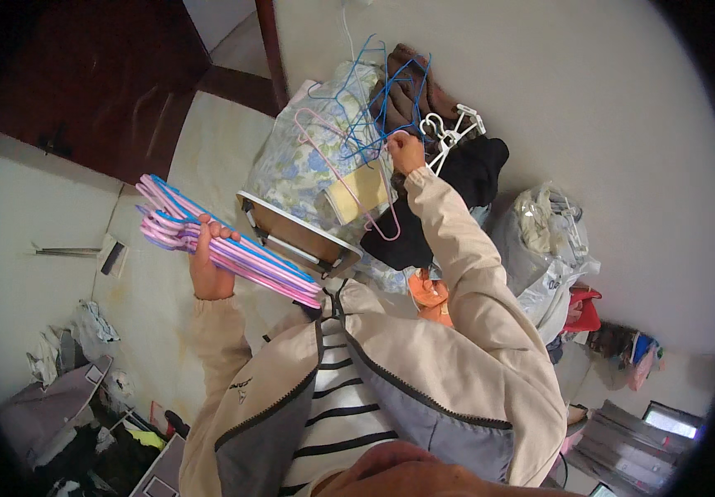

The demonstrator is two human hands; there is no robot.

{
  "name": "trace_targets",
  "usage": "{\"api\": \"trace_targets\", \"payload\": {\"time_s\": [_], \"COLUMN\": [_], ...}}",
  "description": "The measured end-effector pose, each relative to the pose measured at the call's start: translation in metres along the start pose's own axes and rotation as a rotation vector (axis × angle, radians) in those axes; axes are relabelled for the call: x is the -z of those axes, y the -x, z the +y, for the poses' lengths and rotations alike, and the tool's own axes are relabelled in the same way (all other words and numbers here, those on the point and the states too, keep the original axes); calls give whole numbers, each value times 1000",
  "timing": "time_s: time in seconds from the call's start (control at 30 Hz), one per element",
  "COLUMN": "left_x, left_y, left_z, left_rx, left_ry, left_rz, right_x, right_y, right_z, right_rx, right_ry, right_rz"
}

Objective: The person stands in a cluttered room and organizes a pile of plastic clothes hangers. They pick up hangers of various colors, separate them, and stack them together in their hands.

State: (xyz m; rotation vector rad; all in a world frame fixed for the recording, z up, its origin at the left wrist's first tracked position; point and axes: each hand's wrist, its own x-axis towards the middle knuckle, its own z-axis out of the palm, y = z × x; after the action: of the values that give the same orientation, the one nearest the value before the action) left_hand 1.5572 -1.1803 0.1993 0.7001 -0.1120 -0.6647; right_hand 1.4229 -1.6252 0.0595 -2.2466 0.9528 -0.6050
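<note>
My left hand is closed around a bundle of pink, blue and purple clothes hangers, their hooks pointing out to the left. Farther ahead, my right hand grips a single pink hanger near its hook. That hanger lies across a blue floral cloth-covered heap and a flat pale-yellow item. Several blue wire hangers are tangled just beyond my right hand. White hangers rest beside it, by a brown textile and black cloth.
A small table with folded legs leans against the heap's near side. Orange cloth lies under my right arm. Stuffed plastic bags and a red container stand at right. A dark red door is at upper left.
</note>
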Motion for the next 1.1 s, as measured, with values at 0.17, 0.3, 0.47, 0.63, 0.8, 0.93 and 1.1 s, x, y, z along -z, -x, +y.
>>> {"api": "trace_targets", "payload": {"time_s": [0.17, 0.3, 0.47, 0.63, 0.8, 0.93, 1.1], "left_x": [10, 7, -1, -6, 1, 0, 3], "left_y": [13, 19, 23, 29, 34, 30, 18], "left_z": [1, 4, 5, 5, 5, 4, -3], "left_rx": [-2, -3, -11, 4, -32, -39, 0], "left_ry": [-30, -9, -61, -35, -44, -86, -50], "left_rz": [143, 181, 221, 231, 279, 291, 173], "right_x": [-10, -28, -64, -86, -88, -70, -70], "right_y": [-34, -51, -66, -91, -80, -52, -35], "right_z": [-5, -34, -61, -71, -72, -73, -60], "right_rx": [22, 212, 257, -134, -47, 46, 176], "right_ry": [20, 69, 89, 259, 260, 237, 97], "right_rz": [215, 205, 82, -188, -177, -102, -50]}}
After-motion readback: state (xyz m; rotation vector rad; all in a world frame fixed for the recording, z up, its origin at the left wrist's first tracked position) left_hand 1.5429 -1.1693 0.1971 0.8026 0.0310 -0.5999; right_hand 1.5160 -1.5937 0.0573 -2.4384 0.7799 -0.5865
